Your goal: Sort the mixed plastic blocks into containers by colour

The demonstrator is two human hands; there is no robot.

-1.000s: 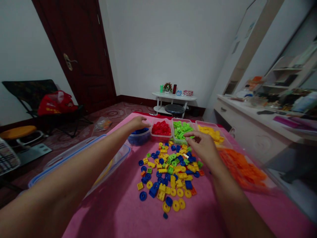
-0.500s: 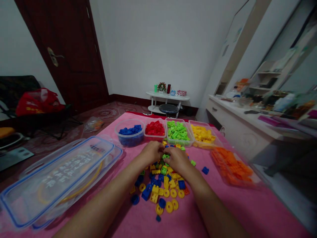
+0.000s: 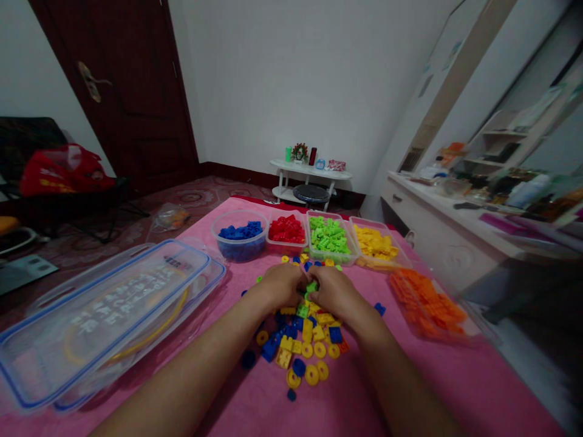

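Observation:
A loose pile of plastic building bricks and rings (image 3: 307, 331), mostly yellow and blue with a few green and red pieces, lies on the pink cloth (image 3: 355, 394). Over the far part of the pile, my left hand (image 3: 285, 285) and my right hand (image 3: 336, 291) meet with fingertips close together. My right fingers curl around green building bricks (image 3: 311, 289). The left fingers are bent inward, and what they pinch is hidden behind the hand. Several yellow rings (image 3: 312, 374) and a blue round piece (image 3: 299, 366) lie at the near edge.
Beyond the pile stand containers of blue bricks (image 3: 240, 230), red bricks (image 3: 286, 229), green bricks (image 3: 328, 233) and yellow bricks (image 3: 374, 241). A container of orange bricks (image 3: 428, 300) is at right. Stacked clear lids (image 3: 122, 309) lie at left. A white dresser (image 3: 432, 221) stands beside the table.
My hands have moved slightly closer together over the pile, with more green bricks showing at my right fingers. The camera view has shifted a little.

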